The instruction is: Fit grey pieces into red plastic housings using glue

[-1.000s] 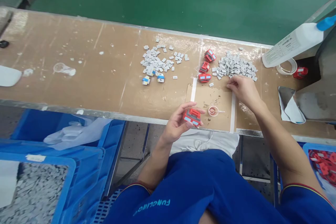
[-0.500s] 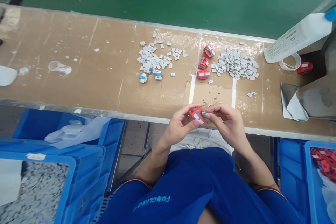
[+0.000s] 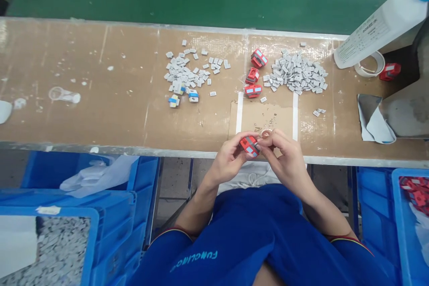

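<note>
My left hand [image 3: 231, 156] is closed round a small red toy vehicle body [image 3: 250, 145] with pale blue windows and a grey band, held over the table's front edge. The fingertips of my right hand [image 3: 279, 149] pinch against the toy's right side, on a small pale tile that is mostly hidden by the fingers. Just behind those fingers stands a small round cup [image 3: 266, 133] with something reddish-brown in it. Several red toy bodies [image 3: 253, 91] lie farther back, beside a heap of small grey-white tiles [image 3: 298, 73].
To the left lie more tiles [image 3: 187, 69] and several blue-and-white toy pieces [image 3: 193, 95]. A white bottle [image 3: 378, 29] and a tape roll [image 3: 368, 65] are at the right. Blue crates hold grey pieces [image 3: 67, 241] at lower left and red parts [image 3: 417, 196] at right.
The tile in my right fingers has gone from showing beside the toy to being pressed against its side. The toy has turned slightly. The view has shifted, and the cup shows more.
</note>
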Demonstrator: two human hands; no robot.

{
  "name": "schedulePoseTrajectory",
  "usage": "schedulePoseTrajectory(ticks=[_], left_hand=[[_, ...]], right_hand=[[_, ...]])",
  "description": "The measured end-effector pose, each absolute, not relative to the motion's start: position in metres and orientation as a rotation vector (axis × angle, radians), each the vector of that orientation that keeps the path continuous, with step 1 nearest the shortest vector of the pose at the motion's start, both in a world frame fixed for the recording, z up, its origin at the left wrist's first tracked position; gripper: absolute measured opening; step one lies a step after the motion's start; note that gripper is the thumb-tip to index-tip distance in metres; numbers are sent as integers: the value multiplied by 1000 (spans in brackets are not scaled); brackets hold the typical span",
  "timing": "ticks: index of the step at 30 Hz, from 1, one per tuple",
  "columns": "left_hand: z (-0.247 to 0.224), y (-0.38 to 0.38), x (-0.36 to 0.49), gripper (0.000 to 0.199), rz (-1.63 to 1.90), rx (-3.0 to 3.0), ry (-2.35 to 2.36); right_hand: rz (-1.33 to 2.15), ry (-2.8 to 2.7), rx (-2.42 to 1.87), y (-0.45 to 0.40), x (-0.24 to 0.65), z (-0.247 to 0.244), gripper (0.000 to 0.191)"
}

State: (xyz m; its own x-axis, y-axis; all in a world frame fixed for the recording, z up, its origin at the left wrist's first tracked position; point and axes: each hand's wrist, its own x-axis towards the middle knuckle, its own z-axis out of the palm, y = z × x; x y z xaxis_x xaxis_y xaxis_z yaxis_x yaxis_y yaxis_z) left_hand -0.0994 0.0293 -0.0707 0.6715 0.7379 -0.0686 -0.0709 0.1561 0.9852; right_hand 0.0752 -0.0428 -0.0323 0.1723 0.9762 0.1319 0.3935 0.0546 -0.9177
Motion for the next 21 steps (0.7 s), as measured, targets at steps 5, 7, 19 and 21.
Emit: schedulePoseTrajectory(ticks=[5,7,19,21], left_hand=[[-69,28,-101,41,620,1379,630],[-70,28,-103,39,632,1395,625],[-65,37,-117,56,642,1490,497],[-69,34,-117,56,664,1425,515]], right_hand=[[529,-1529,-1606,-50,61,-28,16],[478,-1567,-1596,-52,58,-29,16],[773,-1495,-1342,-48,80,-37,15],[818,-1505,-1339,-47,84,-34,12]])
